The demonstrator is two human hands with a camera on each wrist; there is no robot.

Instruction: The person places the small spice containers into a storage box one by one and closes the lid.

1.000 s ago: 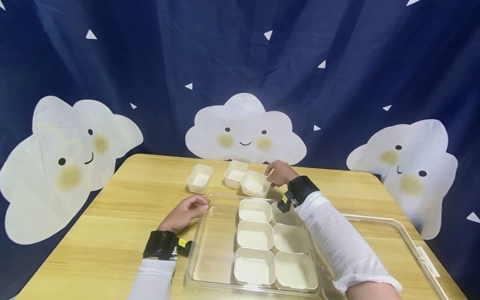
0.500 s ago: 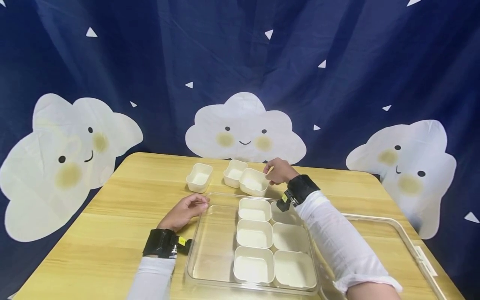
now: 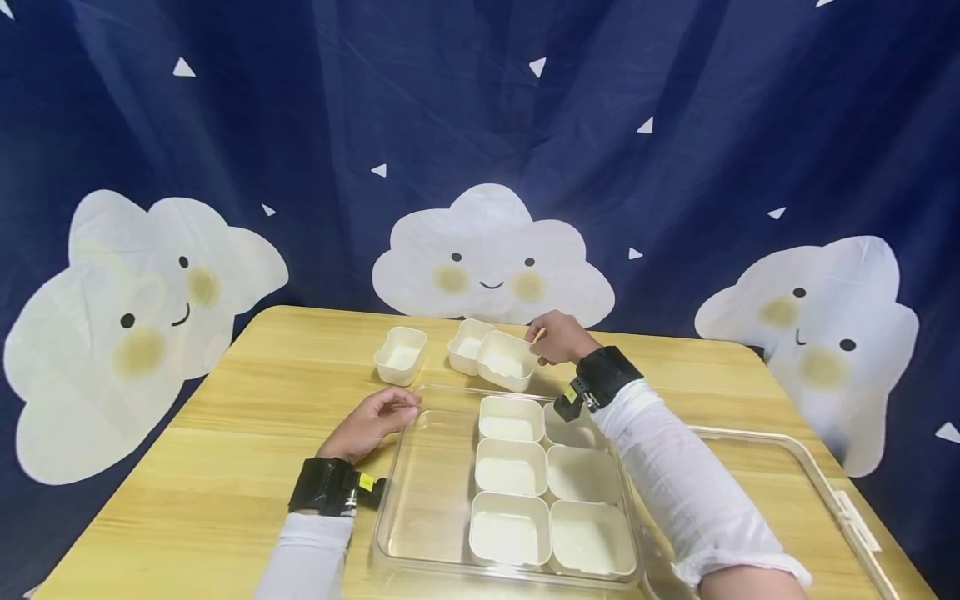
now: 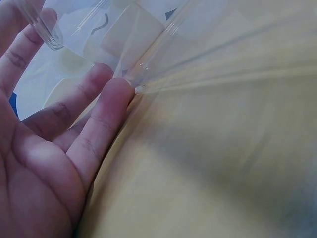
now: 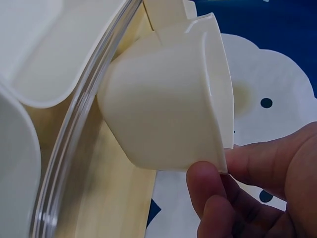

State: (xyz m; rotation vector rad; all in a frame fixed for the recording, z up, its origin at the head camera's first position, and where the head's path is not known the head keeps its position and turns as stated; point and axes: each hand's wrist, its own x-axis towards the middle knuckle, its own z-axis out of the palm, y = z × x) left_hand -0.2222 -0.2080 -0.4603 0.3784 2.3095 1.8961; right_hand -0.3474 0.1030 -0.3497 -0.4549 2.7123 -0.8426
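Observation:
My right hand [image 3: 564,337] pinches the rim of a small cream-coloured container [image 3: 506,360] between thumb and fingers. In the right wrist view that container [image 5: 163,99] is tilted, its rounded outside towards the camera. My left hand [image 3: 371,425] rests at the far left corner of a clear plastic box [image 3: 435,487], fingers relaxed. Its fingertips [image 4: 118,91] touch the clear plastic in the left wrist view. Inside the box, several matching containers [image 3: 510,467] stand in two columns on the right; the back right one is partly hidden by my right wrist.
Two more cream containers stand at the back of the wooden table: a left one [image 3: 401,356] and another [image 3: 468,344], partly overlapped by the held one. A clear lid-like frame with a pale rim [image 3: 806,454] lies to the right. A blue cloud-print curtain [image 3: 480,108] hangs behind.
My right hand, with the pinched container, has shifted slightly up and to the left, so it overlaps the container behind it more. My left hand has stayed at the box corner.

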